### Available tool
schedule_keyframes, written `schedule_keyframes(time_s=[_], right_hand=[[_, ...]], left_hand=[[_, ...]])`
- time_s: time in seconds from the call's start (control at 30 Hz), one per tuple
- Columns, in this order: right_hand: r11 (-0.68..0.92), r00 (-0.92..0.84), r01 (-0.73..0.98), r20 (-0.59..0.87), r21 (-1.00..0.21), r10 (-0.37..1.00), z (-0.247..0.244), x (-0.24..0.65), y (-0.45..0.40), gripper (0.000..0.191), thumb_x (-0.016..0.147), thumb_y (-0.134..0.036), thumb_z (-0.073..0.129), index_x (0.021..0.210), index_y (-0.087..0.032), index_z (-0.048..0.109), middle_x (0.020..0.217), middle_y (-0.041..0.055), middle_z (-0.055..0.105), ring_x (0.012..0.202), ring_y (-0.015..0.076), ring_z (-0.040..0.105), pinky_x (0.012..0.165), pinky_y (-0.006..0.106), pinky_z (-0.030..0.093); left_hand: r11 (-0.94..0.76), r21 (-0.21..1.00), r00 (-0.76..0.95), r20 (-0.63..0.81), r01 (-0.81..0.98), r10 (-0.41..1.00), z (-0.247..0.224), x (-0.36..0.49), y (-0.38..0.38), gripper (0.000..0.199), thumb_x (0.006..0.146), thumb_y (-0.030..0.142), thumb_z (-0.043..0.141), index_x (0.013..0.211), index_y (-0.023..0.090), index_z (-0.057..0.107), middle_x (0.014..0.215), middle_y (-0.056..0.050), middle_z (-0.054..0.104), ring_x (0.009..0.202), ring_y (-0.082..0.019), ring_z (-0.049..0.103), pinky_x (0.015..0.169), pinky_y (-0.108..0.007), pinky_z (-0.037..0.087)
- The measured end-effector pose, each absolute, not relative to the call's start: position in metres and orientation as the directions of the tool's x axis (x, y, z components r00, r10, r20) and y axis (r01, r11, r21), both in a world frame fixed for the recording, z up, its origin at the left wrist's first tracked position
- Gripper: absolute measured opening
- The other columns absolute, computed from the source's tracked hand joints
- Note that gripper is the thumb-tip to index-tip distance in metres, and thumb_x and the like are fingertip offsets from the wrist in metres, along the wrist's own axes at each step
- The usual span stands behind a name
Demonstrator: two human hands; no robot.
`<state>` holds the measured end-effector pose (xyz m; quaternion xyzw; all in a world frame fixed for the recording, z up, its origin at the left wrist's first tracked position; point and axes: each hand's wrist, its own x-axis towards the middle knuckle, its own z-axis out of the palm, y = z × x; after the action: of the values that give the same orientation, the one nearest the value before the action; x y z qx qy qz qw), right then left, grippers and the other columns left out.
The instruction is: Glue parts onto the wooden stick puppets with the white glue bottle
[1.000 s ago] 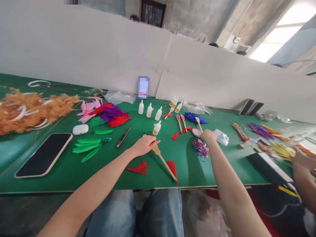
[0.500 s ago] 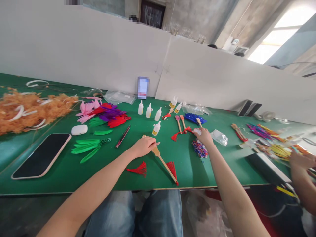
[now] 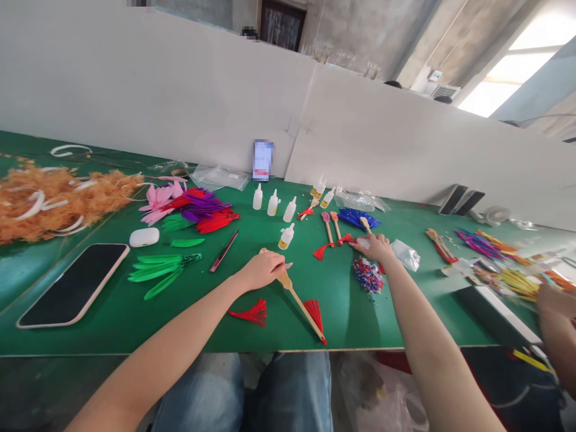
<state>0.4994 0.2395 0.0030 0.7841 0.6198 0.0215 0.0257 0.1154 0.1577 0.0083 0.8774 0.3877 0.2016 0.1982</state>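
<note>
My left hand is closed over the broad head of a flat wooden fan handle, which lies slantwise on the green table. A red tassel hangs from its narrow end, and a loose red tassel lies beside it. Farther right, my right hand has its fingers bent around a small clear plastic piece, partly hidden by them. Just below that hand is a heap of red, blue and white bits. Two tasselled wooden handles and a blue feather fan lie beyond it.
Several white glue bottles stand mid-table. Tweezers, green feathers, a dark phone and an earphone case lie left. A black box and another person's hand are right. A white partition closes the back.
My right hand has shifted slightly right and down, its fingers lower over the clear plastic piece. My left hand stays on the wooden fan handle. The view has turned slightly.
</note>
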Motion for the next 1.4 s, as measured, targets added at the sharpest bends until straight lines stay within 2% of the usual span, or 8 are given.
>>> schedule_keyframes(time_s=[0.37,0.7,0.9,1.0,1.1,1.2,1.4], right_hand=[[-0.201,0.193,0.964,0.062,0.172,0.979,0.001,0.496,0.239,0.079,0.079,-0.068,0.048,0.114,0.002,0.049,0.114,0.0258,0.053,0.114,0.0361,0.045,0.093,0.040,0.035],[-0.255,0.250,0.952,0.049,0.172,0.967,0.000,0.500,0.240,0.079,0.079,-0.067,0.048,0.117,0.003,0.049,0.111,0.0274,0.055,0.113,0.0379,0.049,0.091,0.042,0.035],[-0.251,0.256,0.960,-0.030,0.127,0.966,0.014,0.501,0.245,0.072,0.079,-0.065,0.050,0.114,-0.001,0.055,0.112,0.0258,0.055,0.114,0.0372,0.049,0.090,0.041,0.040],[-0.241,0.248,0.967,-0.085,0.084,0.965,0.025,0.498,0.246,0.064,0.078,-0.064,0.052,0.106,-0.007,0.061,0.101,0.0205,0.061,0.112,0.0352,0.051,0.087,0.038,0.044],[-0.236,0.240,0.971,-0.148,0.040,0.959,0.037,0.493,0.248,0.059,0.076,-0.065,0.054,0.094,-0.010,0.066,0.084,0.0163,0.065,0.101,0.0343,0.056,0.079,0.037,0.048],[-0.231,0.225,0.973,-0.202,-0.010,0.953,0.048,0.486,0.247,0.058,0.075,-0.065,0.054,0.091,-0.011,0.066,0.073,0.0122,0.065,0.083,0.0309,0.062,0.068,0.035,0.050],[-0.176,0.147,0.978,-0.226,-0.113,0.963,0.069,0.466,0.246,0.052,0.077,-0.061,0.056,0.097,-0.013,0.065,0.072,0.0087,0.065,0.072,0.0247,0.063,0.063,0.031,0.050]], left_hand=[[-0.622,0.491,0.623,0.189,0.609,0.759,0.012,0.116,0.157,0.042,0.095,0.042,0.028,0.063,0.018,0.043,0.063,0.000,0.051,0.063,-0.015,0.050,0.061,-0.026,0.033],[-0.625,0.499,0.624,0.197,0.600,0.757,0.015,0.117,0.156,0.041,0.095,0.039,0.030,0.062,0.018,0.042,0.064,0.000,0.051,0.062,-0.014,0.049,0.061,-0.027,0.033],[-0.622,0.502,0.623,0.195,0.601,0.758,0.014,0.118,0.156,0.041,0.095,0.039,0.030,0.062,0.018,0.042,0.064,-0.001,0.052,0.064,-0.015,0.051,0.061,-0.027,0.033],[-0.624,0.490,0.627,0.185,0.609,0.757,0.013,0.118,0.157,0.040,0.095,0.038,0.030,0.062,0.018,0.042,0.066,-0.001,0.053,0.066,-0.015,0.052,0.062,-0.027,0.034],[-0.631,0.485,0.633,0.186,0.606,0.751,0.013,0.118,0.157,0.040,0.095,0.038,0.030,0.063,0.018,0.043,0.067,-0.002,0.054,0.068,-0.016,0.053,0.064,-0.027,0.035],[-0.637,0.483,0.635,0.196,0.601,0.747,0.011,0.118,0.157,0.040,0.095,0.038,0.030,0.063,0.018,0.044,0.067,-0.002,0.055,0.070,-0.016,0.053,0.064,-0.027,0.035],[-0.651,0.475,0.641,0.213,0.592,0.737,0.009,0.118,0.158,0.040,0.094,0.038,0.030,0.063,0.018,0.046,0.066,-0.002,0.055,0.069,-0.016,0.054,0.064,-0.027,0.036]])
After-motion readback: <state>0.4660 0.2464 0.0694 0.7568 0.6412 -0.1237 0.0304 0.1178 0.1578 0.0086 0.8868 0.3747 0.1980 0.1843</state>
